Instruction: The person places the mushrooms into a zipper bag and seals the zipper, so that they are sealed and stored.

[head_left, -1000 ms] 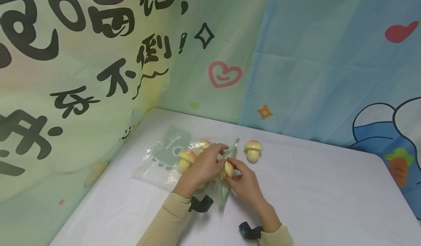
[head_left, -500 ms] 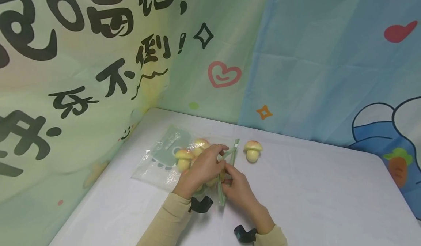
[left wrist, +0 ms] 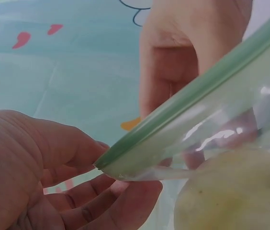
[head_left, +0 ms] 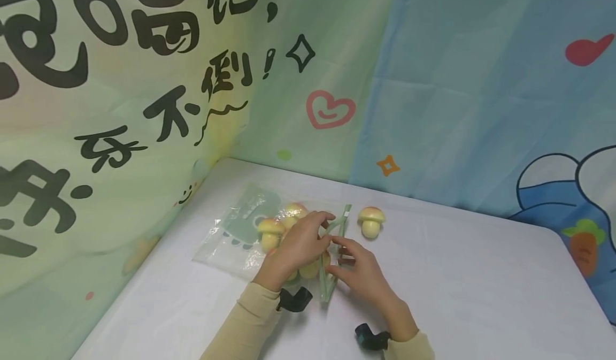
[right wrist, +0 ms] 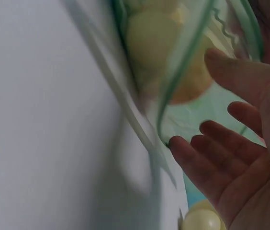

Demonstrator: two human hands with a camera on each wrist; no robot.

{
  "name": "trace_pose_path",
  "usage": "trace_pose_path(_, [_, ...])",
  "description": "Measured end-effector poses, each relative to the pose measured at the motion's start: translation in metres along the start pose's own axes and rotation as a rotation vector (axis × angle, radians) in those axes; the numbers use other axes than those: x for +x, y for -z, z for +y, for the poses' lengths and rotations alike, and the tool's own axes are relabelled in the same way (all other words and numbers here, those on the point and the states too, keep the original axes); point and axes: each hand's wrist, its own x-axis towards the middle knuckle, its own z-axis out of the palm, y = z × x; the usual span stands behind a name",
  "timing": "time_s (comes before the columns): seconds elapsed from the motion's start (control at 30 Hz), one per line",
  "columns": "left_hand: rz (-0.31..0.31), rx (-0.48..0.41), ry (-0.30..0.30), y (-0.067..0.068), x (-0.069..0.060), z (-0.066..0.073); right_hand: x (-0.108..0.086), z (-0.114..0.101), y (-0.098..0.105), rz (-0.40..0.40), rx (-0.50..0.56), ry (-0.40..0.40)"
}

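A clear zip bag [head_left: 216,242] with a green printed figure lies on the table, its green-edged mouth facing right. Inside are several yellow toy mushrooms [head_left: 270,232] with reddish caps. My left hand [head_left: 300,242] reaches over the bag; in the left wrist view its thumb and fingers pinch the green rim [left wrist: 173,112] at one corner. Just right of the mouth is my right hand [head_left: 363,274], thumb and fingers apart, holding nothing. In the right wrist view, its fingertips [right wrist: 178,146] are close beside the rim; whether they touch it I cannot tell. Another toy mushroom [head_left: 371,222] lies outside the bag.
The white table [head_left: 471,280] extends to the right of my hands. Behind it hangs a printed fabric backdrop [head_left: 457,108], with another one [head_left: 144,205] along the left. A black wrist camera [head_left: 294,299] sits on my left wrist, a second one [head_left: 371,337] on my right.
A toy mushroom in my right hand went into the bag's mouth. That hand has let go and drawn back slightly to the right. My left hand has stayed at the rim.
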Motion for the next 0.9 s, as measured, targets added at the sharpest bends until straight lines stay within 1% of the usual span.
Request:
trace_pose_path(0.07, [0.001,0.006,-0.006,0.0,0.0,0.0,-0.001,0.002,0.006,0.01,0.009,-0.009])
trace_pose_path(0.13, [0.004,0.008,-0.01,-0.001,-0.001,0.0,-0.002,0.005,0.011,0.039,0.007,-0.021])
trace_pose_path(0.33, [0.009,0.007,-0.013,-0.001,0.0,-0.001,0.0,0.014,0.028,0.22,-0.082,-0.055])
trace_pose_path(0.47, [0.01,0.012,-0.026,0.0,0.001,-0.001,0.001,0.019,0.037,0.292,-0.127,-0.076])
trace_pose_path(0.6, [0.012,0.006,-0.029,0.002,0.002,-0.002,0.002,0.024,0.042,0.312,-0.138,-0.115])
trace_pose_path(0.8, [0.012,-0.01,-0.019,0.002,0.0,-0.001,0.001,0.039,0.047,0.317,-0.182,-0.275])
trace_pose_path(0.9, [0.012,-0.013,-0.019,0.002,-0.001,0.0,0.003,0.047,0.052,0.31,-0.212,-0.322])
